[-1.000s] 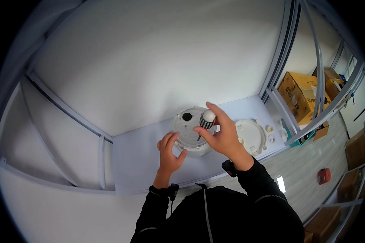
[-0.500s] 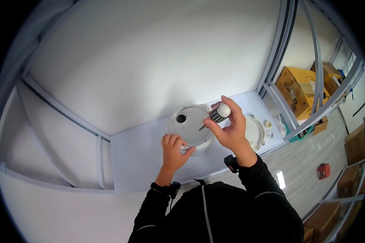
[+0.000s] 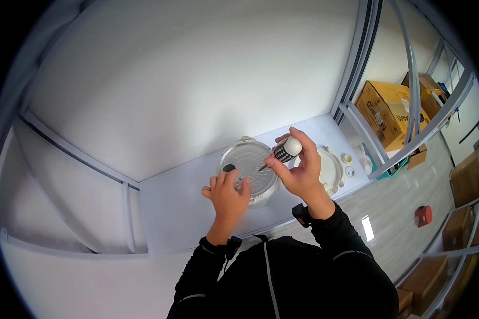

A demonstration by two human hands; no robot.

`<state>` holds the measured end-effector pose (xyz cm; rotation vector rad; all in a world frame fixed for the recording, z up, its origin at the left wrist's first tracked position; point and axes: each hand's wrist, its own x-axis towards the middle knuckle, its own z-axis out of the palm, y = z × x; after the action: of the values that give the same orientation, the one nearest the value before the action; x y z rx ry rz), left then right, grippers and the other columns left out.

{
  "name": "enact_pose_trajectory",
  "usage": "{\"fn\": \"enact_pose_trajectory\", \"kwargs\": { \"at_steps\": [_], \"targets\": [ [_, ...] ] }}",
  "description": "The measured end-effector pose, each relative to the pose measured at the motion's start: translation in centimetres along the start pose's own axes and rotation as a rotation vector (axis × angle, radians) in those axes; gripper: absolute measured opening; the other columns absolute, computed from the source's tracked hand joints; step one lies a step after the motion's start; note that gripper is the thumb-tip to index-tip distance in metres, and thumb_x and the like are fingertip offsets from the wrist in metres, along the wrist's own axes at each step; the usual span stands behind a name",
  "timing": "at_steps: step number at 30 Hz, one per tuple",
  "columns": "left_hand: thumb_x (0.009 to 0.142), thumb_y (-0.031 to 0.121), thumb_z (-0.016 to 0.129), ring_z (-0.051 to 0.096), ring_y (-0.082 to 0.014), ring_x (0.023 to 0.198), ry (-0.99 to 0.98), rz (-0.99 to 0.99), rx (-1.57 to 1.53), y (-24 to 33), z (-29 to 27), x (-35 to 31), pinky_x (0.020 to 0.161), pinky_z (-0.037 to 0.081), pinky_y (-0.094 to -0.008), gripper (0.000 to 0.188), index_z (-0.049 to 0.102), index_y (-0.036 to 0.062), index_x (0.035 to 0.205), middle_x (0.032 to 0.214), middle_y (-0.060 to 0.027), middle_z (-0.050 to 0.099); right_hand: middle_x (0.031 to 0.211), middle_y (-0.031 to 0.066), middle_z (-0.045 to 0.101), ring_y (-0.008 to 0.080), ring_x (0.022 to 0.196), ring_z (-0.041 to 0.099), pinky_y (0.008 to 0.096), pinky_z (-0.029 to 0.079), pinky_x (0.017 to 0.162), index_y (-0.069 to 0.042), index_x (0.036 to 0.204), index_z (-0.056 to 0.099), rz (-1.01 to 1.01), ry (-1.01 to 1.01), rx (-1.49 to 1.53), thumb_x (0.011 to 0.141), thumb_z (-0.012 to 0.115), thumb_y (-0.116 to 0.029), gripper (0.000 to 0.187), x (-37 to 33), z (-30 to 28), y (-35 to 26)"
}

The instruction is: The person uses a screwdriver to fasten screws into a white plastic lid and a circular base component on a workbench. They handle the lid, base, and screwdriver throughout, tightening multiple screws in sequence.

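A stubby screwdriver with a white cap and a black-and-white patterned grip is in my right hand, its fingers wrapped round the handle. The thin shaft slants down to the left, over the right part of a round, pale grey appliance part with a ribbed face. I cannot tell whether the tip touches it. My left hand has its fingers apart over the left front of this part, beside a dark round hole that they partly cover.
To the right on the white table lies a round white ring-like part, partly behind my right hand. Two small round pieces, one a cream ring, lie beyond it. Grey frame posts and cardboard boxes stand farther right.
The round part has turned counterclockwise, its dark hole now nearer me. My left hand has shifted from its front rim to over its face. The right hand still holds the screwdriver.
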<state>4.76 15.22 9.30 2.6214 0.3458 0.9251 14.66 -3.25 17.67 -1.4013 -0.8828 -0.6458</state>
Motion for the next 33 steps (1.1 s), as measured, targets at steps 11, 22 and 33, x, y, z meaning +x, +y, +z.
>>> {"fn": "enact_pose_trajectory", "kwargs": {
  "at_steps": [11, 22, 33],
  "targets": [
    [0.092, 0.025, 0.079, 0.060, -0.0224, 0.099, -0.122, 0.014, -0.016, -0.9, 0.1, 0.7, 0.093, 0.029, -0.0483, 0.009, 0.081, 0.0215, 0.100, 0.098, 0.0054, 0.071, 0.108, 0.0147, 0.071, 0.0233, 0.099, 0.074, 0.0359, 0.061, 0.086, -0.002, 0.153, 0.045, -0.019, -0.072, -0.032, 0.085, 0.091, -0.002, 0.082, 0.3, -0.6, -0.2],
    [0.095, 0.006, 0.079, 0.072, -0.0250, 0.087, -0.021, 0.026, -0.608, 0.1, -1.4, 0.6, 0.083, 0.056, -0.0358, 0.014, 0.078, 0.0050, 0.108, 0.095, -0.0111, 0.078, 0.106, 0.0144, 0.069, 0.0224, 0.097, 0.071, 0.0376, 0.061, 0.088, -0.001, 0.155, 0.039, -0.087, 0.002, 0.157, 0.087, 0.087, 0.002, 0.084, 0.3, 0.6, -0.5],
    [0.092, 0.003, 0.083, 0.071, -0.0196, 0.084, 0.034, -0.013, -0.661, -0.1, -1.7, 0.2, 0.079, 0.055, -0.0313, 0.015, 0.080, 0.0001, 0.106, 0.096, -0.0121, 0.078, 0.111, 0.0160, 0.067, 0.0224, 0.099, 0.071, 0.0378, 0.061, 0.089, -0.001, 0.157, 0.037, 0.003, -0.016, 0.227, 0.089, 0.086, 0.002, 0.084, -0.3, 1.1, -0.6]
  ]
}}
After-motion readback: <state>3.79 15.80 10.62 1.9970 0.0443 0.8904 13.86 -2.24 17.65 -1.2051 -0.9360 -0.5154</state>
